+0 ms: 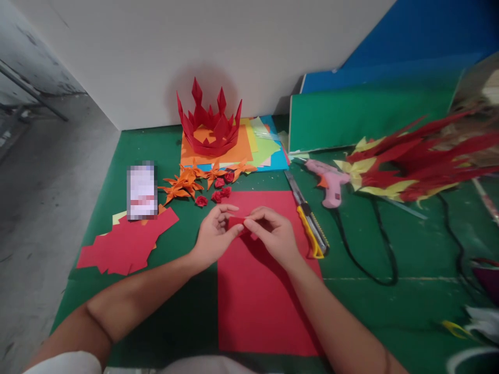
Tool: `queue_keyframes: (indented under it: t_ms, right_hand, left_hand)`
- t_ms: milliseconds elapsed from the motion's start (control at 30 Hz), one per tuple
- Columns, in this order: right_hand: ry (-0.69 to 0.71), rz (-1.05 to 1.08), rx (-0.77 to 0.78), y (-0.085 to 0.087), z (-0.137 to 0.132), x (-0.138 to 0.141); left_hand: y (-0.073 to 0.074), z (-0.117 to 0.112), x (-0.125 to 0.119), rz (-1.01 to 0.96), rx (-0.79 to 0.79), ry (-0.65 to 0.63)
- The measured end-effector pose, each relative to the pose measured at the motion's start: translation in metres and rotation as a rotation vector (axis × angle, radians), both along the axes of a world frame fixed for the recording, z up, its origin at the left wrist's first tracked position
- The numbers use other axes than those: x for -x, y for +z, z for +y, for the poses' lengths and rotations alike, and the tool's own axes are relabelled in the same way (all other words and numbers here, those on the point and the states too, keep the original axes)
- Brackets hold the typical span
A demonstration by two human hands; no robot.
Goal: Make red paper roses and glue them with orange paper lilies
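Both my hands meet over a large red paper sheet lying on the green mat. My left hand and my right hand pinch a small folded piece of red paper between their fingertips. Just beyond the hands lie several small red paper roses and several orange folded paper flowers.
A red paper crown stands on a stack of coloured sheets at the back. A yellow utility knife and a pink glue gun lie right of the sheet. Red paper cut pieces and a phone lie at left; a red-and-yellow paper piece at right.
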State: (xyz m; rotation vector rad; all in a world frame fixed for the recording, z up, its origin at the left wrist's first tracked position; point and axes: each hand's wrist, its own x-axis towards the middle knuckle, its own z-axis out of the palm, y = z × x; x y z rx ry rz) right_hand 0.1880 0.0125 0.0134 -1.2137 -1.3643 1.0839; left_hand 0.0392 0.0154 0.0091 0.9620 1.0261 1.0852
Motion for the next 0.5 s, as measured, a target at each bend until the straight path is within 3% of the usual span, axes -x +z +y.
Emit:
queue_keyframes:
  t_ms: [200, 500]
  right_hand:
    - [0.012, 0.052, 0.158, 0.0003, 0.0004, -0.0004]
    - [-0.038, 0.111, 0.218, 0.0042, 0.0009, 0.0011]
  left_hand:
    - [0.0001, 0.0011, 0.0013, -0.037, 0.032, -0.012]
    - [0.0005, 0.0023, 0.0014, -0.098, 0.067, -0.008]
